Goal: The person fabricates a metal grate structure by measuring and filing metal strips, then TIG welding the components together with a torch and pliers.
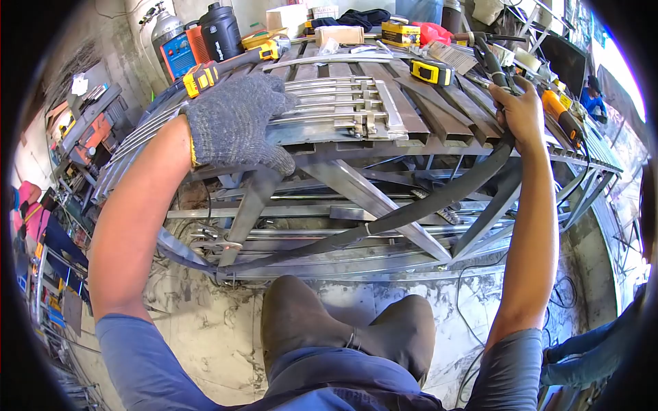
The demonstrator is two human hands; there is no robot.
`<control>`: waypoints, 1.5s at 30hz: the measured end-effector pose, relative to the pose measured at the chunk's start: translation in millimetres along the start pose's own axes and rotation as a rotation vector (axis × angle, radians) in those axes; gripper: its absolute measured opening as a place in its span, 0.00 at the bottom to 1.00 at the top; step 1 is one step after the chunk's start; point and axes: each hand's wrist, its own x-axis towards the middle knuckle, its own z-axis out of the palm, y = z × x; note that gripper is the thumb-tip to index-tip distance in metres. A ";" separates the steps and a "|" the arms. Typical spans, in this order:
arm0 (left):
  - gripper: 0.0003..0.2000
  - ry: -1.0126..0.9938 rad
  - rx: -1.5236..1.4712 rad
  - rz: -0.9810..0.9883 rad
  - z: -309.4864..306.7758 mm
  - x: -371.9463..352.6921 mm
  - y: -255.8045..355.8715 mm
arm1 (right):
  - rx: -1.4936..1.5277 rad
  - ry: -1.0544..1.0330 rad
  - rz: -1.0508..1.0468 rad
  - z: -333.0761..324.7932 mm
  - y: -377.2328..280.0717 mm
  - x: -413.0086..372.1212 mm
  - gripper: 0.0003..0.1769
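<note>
My left hand (236, 123), in a grey knitted glove, lies over a grille of parallel metal bars (325, 103) on the slatted metal table. Its fingers stretch across the bars, with the thumb apart and hanging over the front edge. Short metal fittings (368, 113) cross the bars' right end. My bare right hand (519, 113) is closed around the dark handle of a welding torch (492, 63) above the table's right side. From that hand a thick sleeved cable (411, 212) sags along the front of the table toward the lower left.
Tape measures (432, 72) (200, 79), a black bottle (221, 31) and a yellow box (400, 34) stand on the table (439, 113). An orange-and-black power tool (562, 115) lies right. Diagonal struts (373, 205) and metal stock fill the space below. Loose cables (466, 308) cross the floor.
</note>
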 end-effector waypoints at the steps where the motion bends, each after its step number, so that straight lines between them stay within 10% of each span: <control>1: 0.46 -0.040 -0.030 -0.020 -2.9 -0.1 2.2 | -0.001 -0.003 0.002 0.1 0.4 0.3 0.48; 10: 0.31 0.297 -0.290 0.053 2.0 6.5 -8.0 | 0.011 0.003 0.007 0.2 4.2 3.3 0.49; 22: 0.05 0.518 0.389 0.578 8.5 81.3 -34.8 | 0.043 -0.005 0.025 0.8 0.9 1.2 0.49; 35: 0.06 0.384 0.313 0.539 23.6 92.6 -33.5 | 0.032 -0.010 0.030 0.5 -3.3 -1.1 0.50; 45: 0.26 0.382 0.389 0.744 31.8 116.6 -39.1 | 0.006 0.003 0.028 0.9 -1.3 0.5 0.51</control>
